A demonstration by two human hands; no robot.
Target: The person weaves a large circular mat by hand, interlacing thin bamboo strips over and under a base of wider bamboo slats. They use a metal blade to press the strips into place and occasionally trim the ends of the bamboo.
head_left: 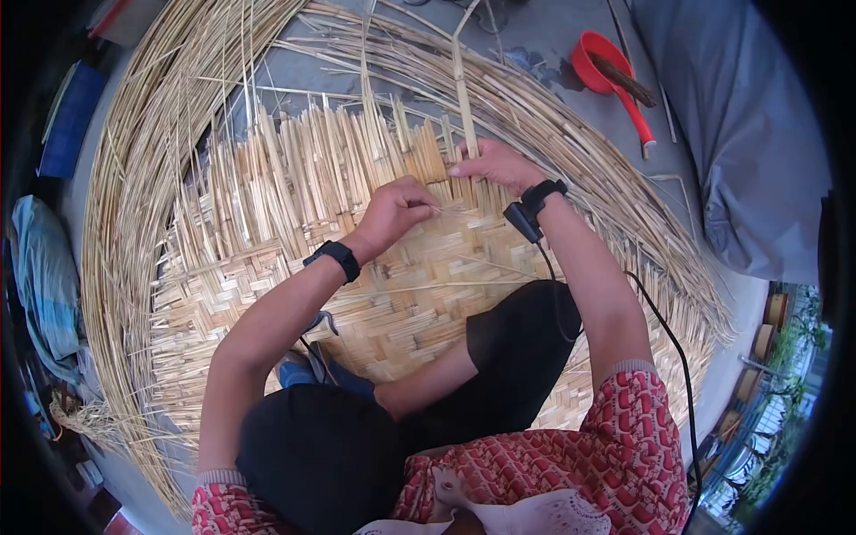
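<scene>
A partly woven reed mat (392, 308) lies under and in front of me, in a zigzag weave, with loose strip ends standing up along its far edge. My left hand (394, 212) is closed in a pinch over the mat, and a thin strip end (443, 212) shows at its fingertips. To its right, my right hand (501, 167) grips the base of a tall flattened reed strip (463, 98) with thumb and fingers. That strip rises from the weave and bends near its top. The right fingertips are partly hidden behind it.
Long loose reeds (125, 241) curve around the left side, and another reed bundle (535, 116) runs along the right. A red ladle (615, 71) with a dark stick across it lies at the upper right. Grey cloth (758, 134) covers something at the right.
</scene>
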